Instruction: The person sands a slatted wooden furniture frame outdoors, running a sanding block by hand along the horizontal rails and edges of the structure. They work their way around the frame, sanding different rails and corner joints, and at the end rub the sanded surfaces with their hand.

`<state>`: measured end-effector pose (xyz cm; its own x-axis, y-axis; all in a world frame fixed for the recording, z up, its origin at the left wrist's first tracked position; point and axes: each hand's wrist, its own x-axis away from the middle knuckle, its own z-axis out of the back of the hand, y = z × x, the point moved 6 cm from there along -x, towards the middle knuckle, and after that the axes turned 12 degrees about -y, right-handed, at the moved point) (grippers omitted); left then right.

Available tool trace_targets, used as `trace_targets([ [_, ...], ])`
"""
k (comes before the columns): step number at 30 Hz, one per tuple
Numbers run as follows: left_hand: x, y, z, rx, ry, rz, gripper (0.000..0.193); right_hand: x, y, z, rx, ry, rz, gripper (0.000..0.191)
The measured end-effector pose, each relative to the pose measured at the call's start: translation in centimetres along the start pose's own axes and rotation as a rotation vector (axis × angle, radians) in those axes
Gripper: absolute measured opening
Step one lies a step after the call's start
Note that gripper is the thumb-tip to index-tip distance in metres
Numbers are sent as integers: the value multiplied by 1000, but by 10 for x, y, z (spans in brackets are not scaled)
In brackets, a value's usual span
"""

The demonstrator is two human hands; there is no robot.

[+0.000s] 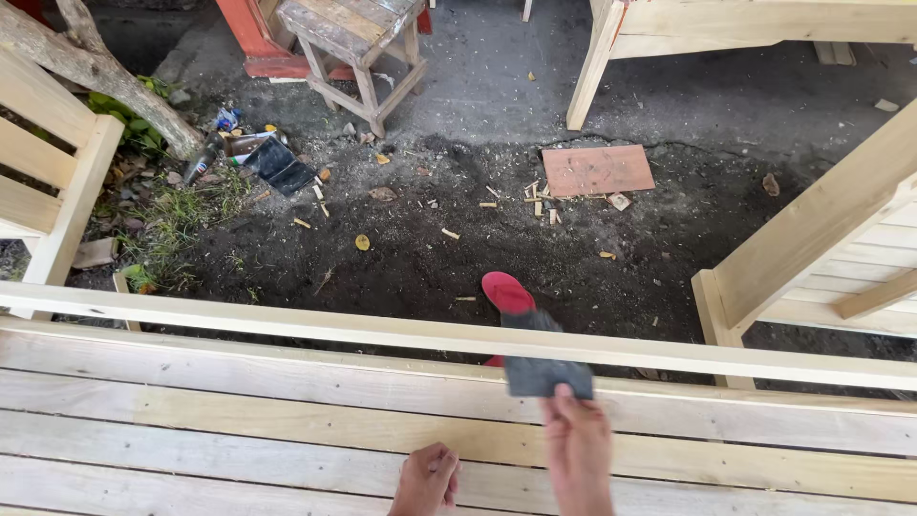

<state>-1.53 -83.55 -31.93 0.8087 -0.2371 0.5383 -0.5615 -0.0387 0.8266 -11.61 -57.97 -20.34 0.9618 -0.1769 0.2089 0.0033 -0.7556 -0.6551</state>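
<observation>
My right hand (578,449) holds a dark grey rectangular sheet (546,375), pinched at its lower edge, over the pale wooden slats (239,420) near the long top rail (287,325). The sheet looks like sandpaper, though I cannot be sure. My left hand (426,480) rests on a slat at the bottom of the view, fingers curled, with nothing visible in it. A red sandal (504,292) shows on the ground just beyond the rail, partly hidden by the sheet.
Dark ground beyond the rail is littered with wood chips and a flat reddish board (598,170). A small wooden stool (355,48) stands at the back. Pale wooden frames stand at left (48,162) and right (821,239). Bottles and litter (239,153) lie by a tree trunk.
</observation>
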Motion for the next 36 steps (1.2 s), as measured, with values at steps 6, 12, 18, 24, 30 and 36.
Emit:
trace_targets([
  [6,-8,-8,1,19,49,9,29,-7,-7,-7,-32,-6,39,15],
  [12,-15,-15,0,38,44,-20,27,7,-9,-15,5,30,-5,21],
  [18,-5,-4,2,-34,61,-59,28,14,-3,-28,-43,-59,14,22],
  [24,-8,-4,1,-41,54,-52,27,5,11,-40,-45,-25,11,23],
  [30,-8,-6,-1,-24,51,1,28,6,25,-29,-29,-83,-63,24],
  [36,27,53,-13,-208,129,-135,27,0,3,-15,22,-6,-8,19],
])
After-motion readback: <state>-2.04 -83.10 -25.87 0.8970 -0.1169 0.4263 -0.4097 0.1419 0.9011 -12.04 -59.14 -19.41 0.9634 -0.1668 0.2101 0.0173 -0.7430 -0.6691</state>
